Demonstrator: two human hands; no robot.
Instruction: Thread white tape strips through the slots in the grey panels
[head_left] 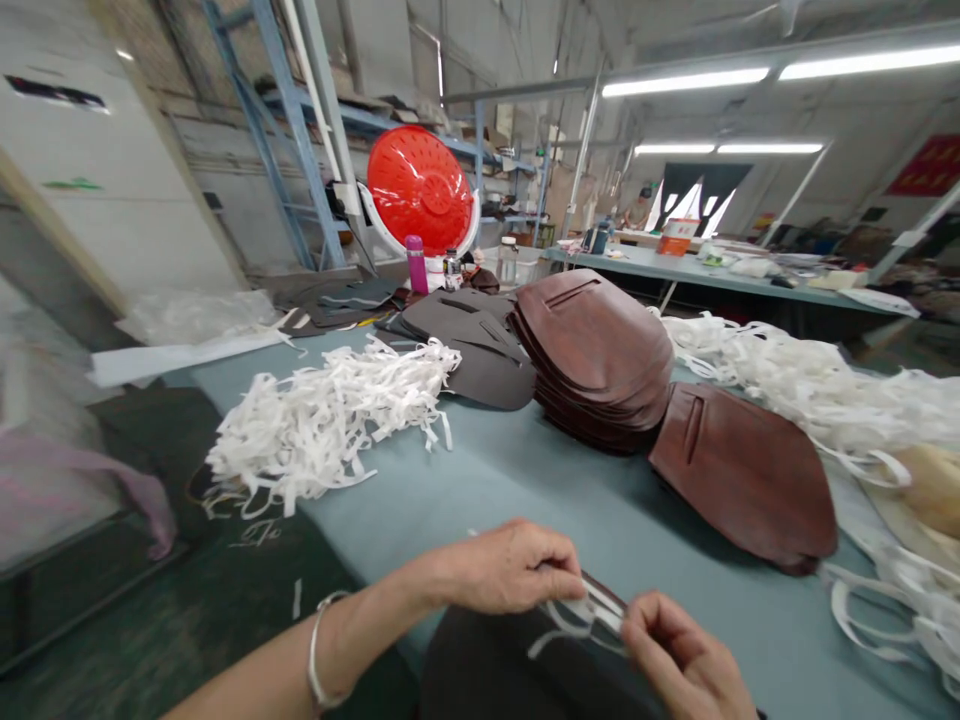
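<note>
At the bottom of the view my left hand (pixel 510 565) and my right hand (pixel 679 660) are closed in pinches on a thin white strip (pixel 585 612) that lies over a dark leather piece (pixel 510 665) in front of me. My left wrist wears a silver bracelet. The strip runs between the fingertips of both hands. Beyond them on the grey-green table (pixel 480 480) stands a stack of brown leather pieces (pixel 592 350), with one more brown piece (pixel 742 470) lying to its right.
A heap of white strips (pixel 330 420) lies at the left, and more white strips (pixel 825 390) spread along the right. Dark grey pieces (pixel 472 340) lie behind. A red basket (pixel 420 190), a pink bottle (pixel 415 262) and another long table (pixel 712 275) stand farther back.
</note>
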